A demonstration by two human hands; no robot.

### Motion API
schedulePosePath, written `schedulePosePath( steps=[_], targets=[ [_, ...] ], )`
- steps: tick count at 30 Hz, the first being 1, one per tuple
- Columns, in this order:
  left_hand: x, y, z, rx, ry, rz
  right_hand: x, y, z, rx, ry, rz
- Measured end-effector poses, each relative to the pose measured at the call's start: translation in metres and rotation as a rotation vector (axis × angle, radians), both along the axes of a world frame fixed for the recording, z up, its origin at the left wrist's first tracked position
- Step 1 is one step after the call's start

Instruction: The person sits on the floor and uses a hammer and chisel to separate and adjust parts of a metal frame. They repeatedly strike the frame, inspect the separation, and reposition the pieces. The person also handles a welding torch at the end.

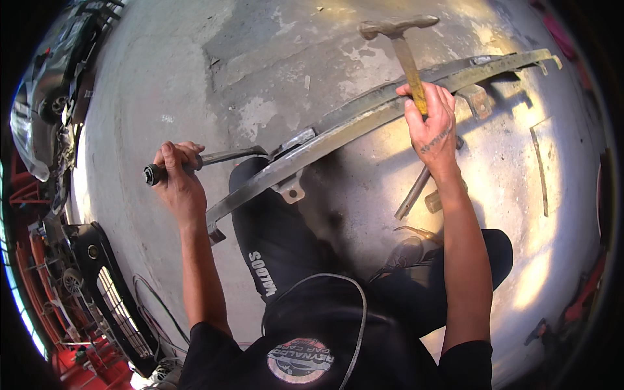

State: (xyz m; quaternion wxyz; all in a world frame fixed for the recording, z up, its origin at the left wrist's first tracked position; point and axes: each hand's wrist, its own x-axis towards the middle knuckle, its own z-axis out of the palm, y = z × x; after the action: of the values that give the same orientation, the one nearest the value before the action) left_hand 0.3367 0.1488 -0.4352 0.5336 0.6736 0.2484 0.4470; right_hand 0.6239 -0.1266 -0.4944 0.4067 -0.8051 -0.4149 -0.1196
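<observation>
A long, bent metal bumper beam slants from my left forearm up to the far right, with bracket tabs on its near side. It passes over my left knee. My left hand is closed round a pry bar with a dark, thick end; its flattened, curved tip lies against or just above the beam's far edge. In my right hand is a hammer, gripped by its yellowish handle, head pointing away from me. The hammer head is raised beyond the beam, touching nothing.
On the concrete floor below my right wrist lie a metal tube and another hammer-like head. A thin strip lies at the right. Along the left stand a black bumper cover and a car. A cable crosses my lap.
</observation>
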Motion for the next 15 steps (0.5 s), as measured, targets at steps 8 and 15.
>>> schedulePosePath(
  steps=[8, 15],
  targets=[
    [-0.053, 0.051, -0.013, -0.128, -0.117, -0.051, -0.018, 0.005, -0.011, 0.015, 0.278, -0.055],
    [-0.087, 0.082, -0.047, -0.291, -0.199, -0.08, -0.016, 0.015, -0.011, -0.054, 0.288, -0.074]
  ],
)
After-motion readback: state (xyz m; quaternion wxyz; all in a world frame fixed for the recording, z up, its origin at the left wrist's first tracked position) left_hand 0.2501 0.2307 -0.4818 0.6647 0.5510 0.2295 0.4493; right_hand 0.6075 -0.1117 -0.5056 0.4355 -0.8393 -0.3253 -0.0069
